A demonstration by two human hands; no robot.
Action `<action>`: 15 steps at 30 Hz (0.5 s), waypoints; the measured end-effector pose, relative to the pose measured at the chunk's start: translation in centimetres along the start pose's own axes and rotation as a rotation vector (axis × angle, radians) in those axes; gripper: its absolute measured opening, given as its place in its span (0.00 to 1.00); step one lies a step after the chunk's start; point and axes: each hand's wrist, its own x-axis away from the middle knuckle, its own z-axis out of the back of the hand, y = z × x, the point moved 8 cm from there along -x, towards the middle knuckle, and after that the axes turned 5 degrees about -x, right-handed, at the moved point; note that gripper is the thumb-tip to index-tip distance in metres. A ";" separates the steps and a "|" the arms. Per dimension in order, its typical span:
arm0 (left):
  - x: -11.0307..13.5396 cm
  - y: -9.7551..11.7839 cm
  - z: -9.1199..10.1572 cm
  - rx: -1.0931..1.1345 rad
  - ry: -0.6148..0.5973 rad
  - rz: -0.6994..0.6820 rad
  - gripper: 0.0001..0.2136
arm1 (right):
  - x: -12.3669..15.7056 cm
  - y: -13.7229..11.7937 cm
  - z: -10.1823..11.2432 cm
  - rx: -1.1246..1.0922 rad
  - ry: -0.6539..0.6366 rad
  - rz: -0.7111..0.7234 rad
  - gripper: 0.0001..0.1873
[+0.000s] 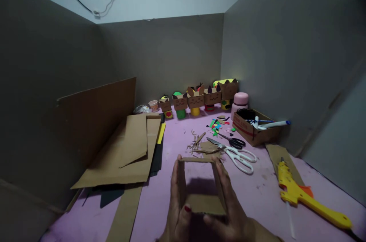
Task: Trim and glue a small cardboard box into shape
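Between my two hands is an open cardboard frame point(204, 203), four-sided, with the pink tabletop showing through its middle. My left hand point(177, 207) is pressed along its left wall, the thumb bent in at the near edge. On the opposite wall lie the fingers of my right hand point(231, 200), with its thumb near the lower edge. Just beyond the frame lie cardboard scraps point(210, 148), white-handled scissors point(237, 156) and smaller black scissors point(236, 142).
Cardboard sheets point(114, 165) are stacked at left. A yellow glue gun point(303, 196) lies at right near a cardboard box point(248, 129) of pens. Behind stand a pink bottle point(240, 100), a paper cup point(153, 105) and several cardboard-faced figures point(196, 100). Grey panels point(171, 51) enclose the table.
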 end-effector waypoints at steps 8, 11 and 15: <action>-2.7 -1.6 2.3 -0.145 0.106 0.149 0.35 | -2.8 4.4 -2.5 -0.407 0.006 -0.381 0.49; -3.9 -1.9 3.8 -0.115 0.117 0.148 0.38 | -4.9 5.4 -3.8 -0.482 0.003 -0.402 0.51; -4.8 -3.3 5.3 -0.066 0.143 0.227 0.36 | -5.4 7.9 -5.1 -0.559 0.027 -0.522 0.45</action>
